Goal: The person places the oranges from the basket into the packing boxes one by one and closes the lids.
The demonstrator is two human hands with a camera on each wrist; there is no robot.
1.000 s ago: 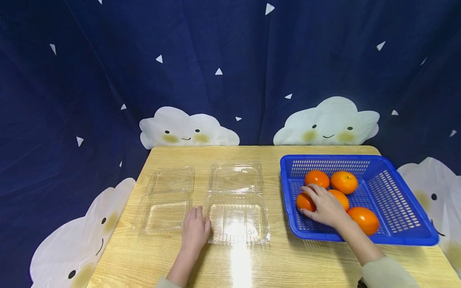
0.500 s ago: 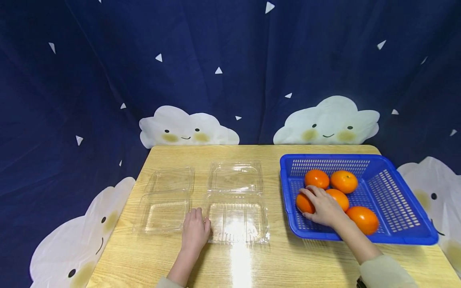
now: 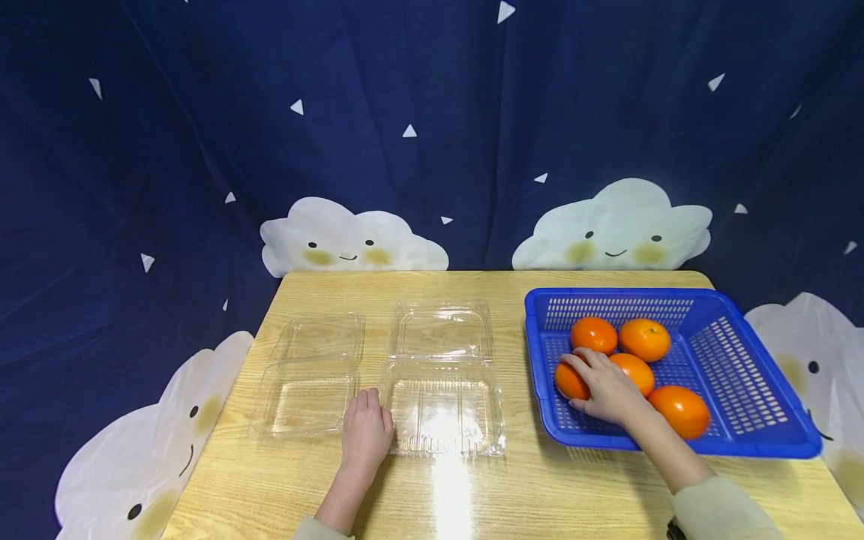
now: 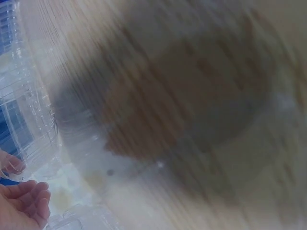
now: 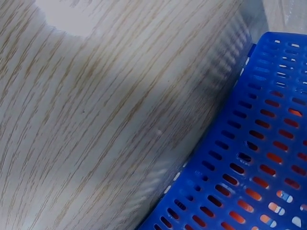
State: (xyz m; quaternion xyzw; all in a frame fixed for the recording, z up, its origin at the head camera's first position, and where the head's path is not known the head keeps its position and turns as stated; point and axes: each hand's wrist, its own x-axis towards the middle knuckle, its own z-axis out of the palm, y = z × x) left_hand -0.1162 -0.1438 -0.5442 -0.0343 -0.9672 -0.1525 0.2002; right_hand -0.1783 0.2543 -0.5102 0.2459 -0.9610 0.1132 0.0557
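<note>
Inside basket (image 3: 763, 448): right hand (image 3: 607, 386) still holds fruit (image 3: 570, 381).

Under my right wrist: pale wood tabletop (image 5: 110, 120), grain slanting, white glare (image 5: 67, 14) at upper left. To right, blue basket (image 5: 259, 156), slotted wall curving down to bottom edge; I see shadow (image 5: 206, 96) beside it. Orange-red contents (image 5: 275, 157) peek through slots, outlines hidden from me.
</note>
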